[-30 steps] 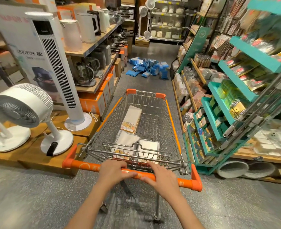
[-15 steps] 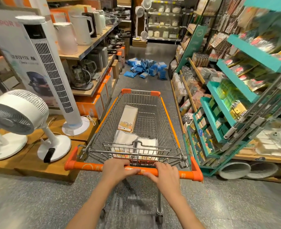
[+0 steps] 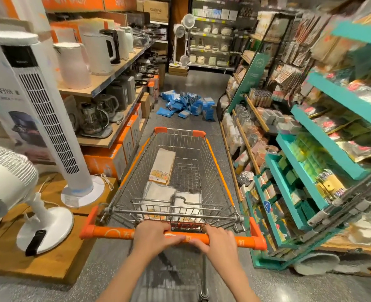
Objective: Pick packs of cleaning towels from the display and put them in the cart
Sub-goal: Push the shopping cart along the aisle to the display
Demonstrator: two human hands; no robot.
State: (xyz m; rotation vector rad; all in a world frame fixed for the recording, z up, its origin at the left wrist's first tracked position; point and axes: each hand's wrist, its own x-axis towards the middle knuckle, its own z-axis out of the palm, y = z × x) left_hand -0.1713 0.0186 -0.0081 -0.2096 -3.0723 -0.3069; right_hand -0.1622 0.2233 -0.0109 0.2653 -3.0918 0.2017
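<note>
- The cart [image 3: 180, 171] is the landmark: its long axis runs straight up the aisle away from the person, and its orange handle [image 3: 115, 233] lies crosswise at the near end.
- Three packs of cleaning towels already lie in the cart: one tan pack [image 3: 162, 166] lengthwise towards the far left of the basket, and two pale packs [image 3: 158, 194] side by side at the near end, just behind the handle.
- The display with more towel packs cannot be picked out for certain; the teal shelving [image 3: 306, 162] stands just right of the cart, so by my judgement the right hand is the nearer one for a reach there.
- A heap of blue packages [image 3: 186, 103] lies on the floor well beyond the cart's far end; what they hold is too small to tell.
- The left hand [image 3: 153, 236] grips the handle left of its middle, fingers [image 3: 176, 238] curled over the bar.
- The right hand [image 3: 218, 240] grips the handle just right of the middle, its fingers wrapped round the bar and nearly meeting the left hand's.
- Both hands are taken up by the handle, so one must let go before any pick.
</note>
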